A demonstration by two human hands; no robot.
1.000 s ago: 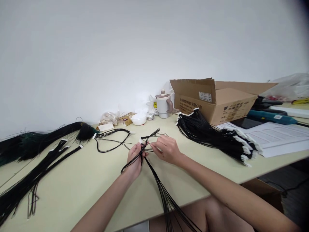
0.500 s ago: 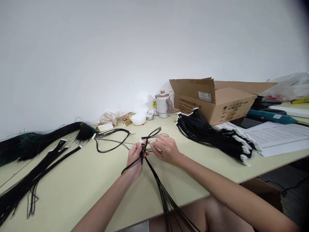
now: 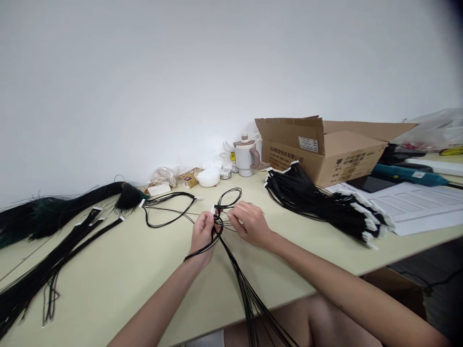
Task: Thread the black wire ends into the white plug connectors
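In the middle of the view, my left hand [image 3: 203, 233] is closed around a bundle of thin black wires [image 3: 237, 274] near a white connector [image 3: 213, 209]. Some of the wires loop over my left wrist, and the long ends hang down past the table's front edge. A black loop stands up just beyond my fingers. My right hand [image 3: 251, 224] is beside it with thumb and forefinger pinched at a thin black wire close to the connector; the fingertips partly hide it. Another black wire harness [image 3: 170, 196] with white connectors lies on the table beyond my left hand.
Black wire bundles [image 3: 47, 262] lie at left, beside a dark green-black bunch [image 3: 83, 202]. Right of my hands is a pile of harnesses [image 3: 318, 207] before an open cardboard box [image 3: 347, 159]. A mug [image 3: 244, 156] and white bowl [image 3: 209, 178] stand by the wall. Printed sheets [image 3: 415, 207] lie right.
The black loop above my left hand has become rounder and stands more open. My right hand has shifted very slightly, still pinching by the connector. My left hand keeps its hold.
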